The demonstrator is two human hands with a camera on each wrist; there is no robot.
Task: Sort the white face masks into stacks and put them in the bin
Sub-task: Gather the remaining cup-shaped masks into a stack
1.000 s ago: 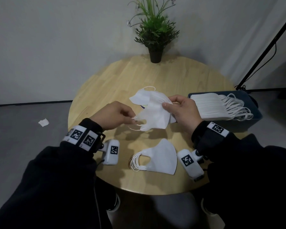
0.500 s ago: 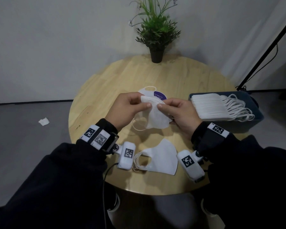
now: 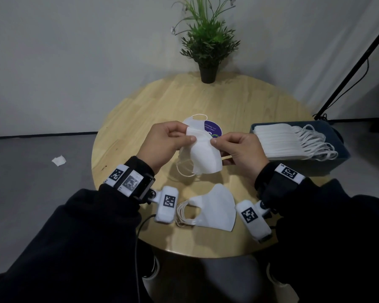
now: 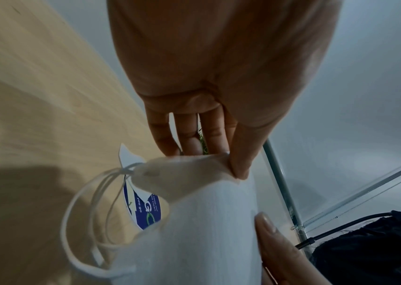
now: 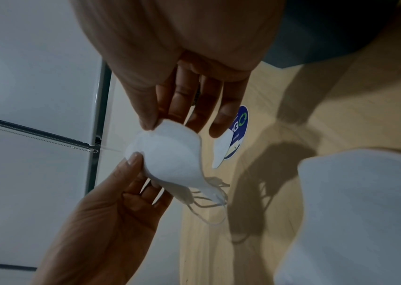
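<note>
Held mask (image 3: 202, 155): folded flat, raised above the table (image 3: 239, 101), top edge pinched by left hand (image 3: 164, 143) and right hand (image 3: 242, 149), fingers narrow on the fabric; a second ago it hung open and spread. Likely bound for the small stack (image 3: 214, 207) just below. Bin (image 3: 335, 147), right, already holds a long stack.

We see white masks (image 3: 202, 154) on a pale wood-grain table (image 3: 140, 119), a dark blue bin (image 3: 328, 165), a purple-blue sticker (image 3: 213, 130) with white lettering, black sleeves (image 3: 96, 237), black-and-white square-patterned wrist tags (image 3: 170, 201), and a green plant (image 3: 207, 38) in a black pot (image 3: 208, 73).
</note>
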